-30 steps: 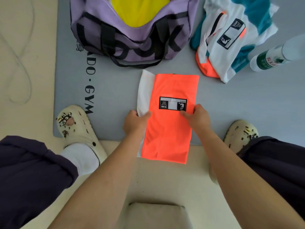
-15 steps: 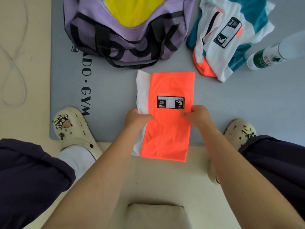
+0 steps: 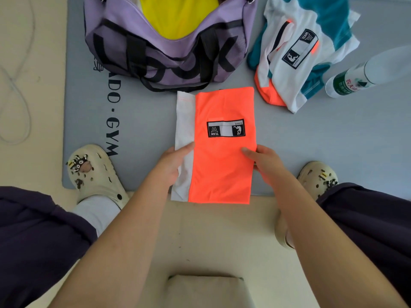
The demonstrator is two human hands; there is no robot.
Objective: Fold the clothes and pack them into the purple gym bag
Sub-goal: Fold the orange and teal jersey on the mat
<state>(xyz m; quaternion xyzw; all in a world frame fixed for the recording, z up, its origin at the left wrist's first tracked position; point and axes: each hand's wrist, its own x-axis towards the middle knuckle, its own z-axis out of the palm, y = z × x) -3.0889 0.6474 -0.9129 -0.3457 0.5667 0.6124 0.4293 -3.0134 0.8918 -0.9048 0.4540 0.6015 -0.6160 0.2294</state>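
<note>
Two hands hold the folded orange garment (image 3: 222,152) by its long sides: the left hand (image 3: 171,167) pinches the white strip along the left edge, thumb on top, and the right hand (image 3: 264,163) pinches the orange right edge the same way. We judge this paired grip keeps the fold from opening while the piece is lifted. The garment lies across the near edge of the grey mat (image 3: 333,141), its lower end overhanging onto the floor. The purple gym bag (image 3: 169,54) stands open at the mat's far edge, just beyond the garment, with something yellow (image 3: 178,14) already inside. An unfolded white and teal garment (image 3: 298,52) lies toward the far right corner, a bottle (image 3: 355,78) beside it. We note bare mat between garment and bag, a short, unobstructed path.
</note>
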